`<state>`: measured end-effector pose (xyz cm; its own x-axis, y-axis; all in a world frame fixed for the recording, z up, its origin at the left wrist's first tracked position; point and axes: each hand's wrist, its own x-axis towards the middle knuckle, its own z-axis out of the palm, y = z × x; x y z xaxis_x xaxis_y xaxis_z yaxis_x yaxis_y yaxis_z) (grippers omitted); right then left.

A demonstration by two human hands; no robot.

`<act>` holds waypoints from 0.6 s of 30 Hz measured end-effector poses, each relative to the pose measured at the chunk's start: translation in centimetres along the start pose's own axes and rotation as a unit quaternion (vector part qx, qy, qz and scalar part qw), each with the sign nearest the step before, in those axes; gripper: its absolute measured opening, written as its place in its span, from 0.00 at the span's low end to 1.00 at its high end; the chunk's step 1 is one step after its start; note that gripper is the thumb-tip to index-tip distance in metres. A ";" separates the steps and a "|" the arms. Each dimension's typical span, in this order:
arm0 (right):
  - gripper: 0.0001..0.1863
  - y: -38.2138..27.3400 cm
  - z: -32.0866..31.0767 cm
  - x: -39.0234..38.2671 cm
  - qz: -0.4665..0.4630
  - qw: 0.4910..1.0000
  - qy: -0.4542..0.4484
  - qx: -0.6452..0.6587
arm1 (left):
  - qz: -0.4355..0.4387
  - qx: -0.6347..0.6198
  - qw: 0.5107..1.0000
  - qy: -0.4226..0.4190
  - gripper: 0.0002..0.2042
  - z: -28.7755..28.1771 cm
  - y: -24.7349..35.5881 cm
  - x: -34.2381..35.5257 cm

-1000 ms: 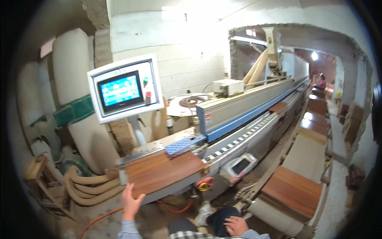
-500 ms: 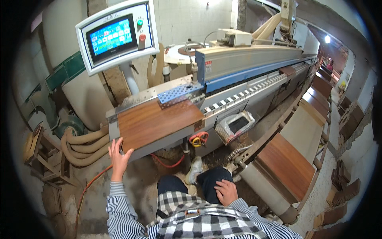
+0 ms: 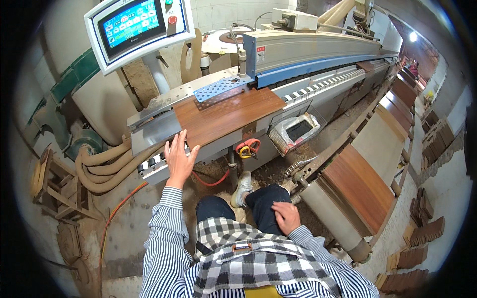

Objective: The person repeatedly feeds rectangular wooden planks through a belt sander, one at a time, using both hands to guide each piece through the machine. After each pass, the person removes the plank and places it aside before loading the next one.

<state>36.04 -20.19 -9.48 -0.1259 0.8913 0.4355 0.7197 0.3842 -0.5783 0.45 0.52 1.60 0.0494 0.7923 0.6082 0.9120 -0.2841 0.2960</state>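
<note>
A wood-grain board (image 3: 226, 118) lies flat on the infeed end of a long edge-banding machine (image 3: 318, 54), its far edge under a blue perforated plate (image 3: 216, 88). At the board's near left corner my left hand (image 3: 180, 158) is open, fingers spread, with the fingertips and thumb against its left edge. A bare grey strip of machine bed (image 3: 156, 133) shows to the left of the board. My right hand (image 3: 286, 217) rests on my right thigh, fingers laid loosely on the dark trousers and holding nothing.
A control panel (image 3: 140, 31) with a lit screen and red button stands at the far left. Below the bed hang red and yellow cable loops (image 3: 247, 148) and a wire basket (image 3: 298, 130). Stacked boards (image 3: 358, 191) lie on a roller conveyor at right. A wooden stool (image 3: 59, 184) stands left.
The board has slid right along the machine, baring bed at its left. My left hand has moved right and forward with it. My right hand stays on the thigh, its fingers slightly shifted.
</note>
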 end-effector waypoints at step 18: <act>0.22 11.2 -12.1 4.2 0.064 0.918 0.031 -0.389 | 0.050 0.056 0.996 0.053 0.25 0.7 -0.8 -0.9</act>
<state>51.83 -15.05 -5.83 0.0161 0.8927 0.4504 0.9990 -0.0335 0.0306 -0.06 0.44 0.32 0.1055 0.7000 0.7063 0.9442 -0.2933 0.1497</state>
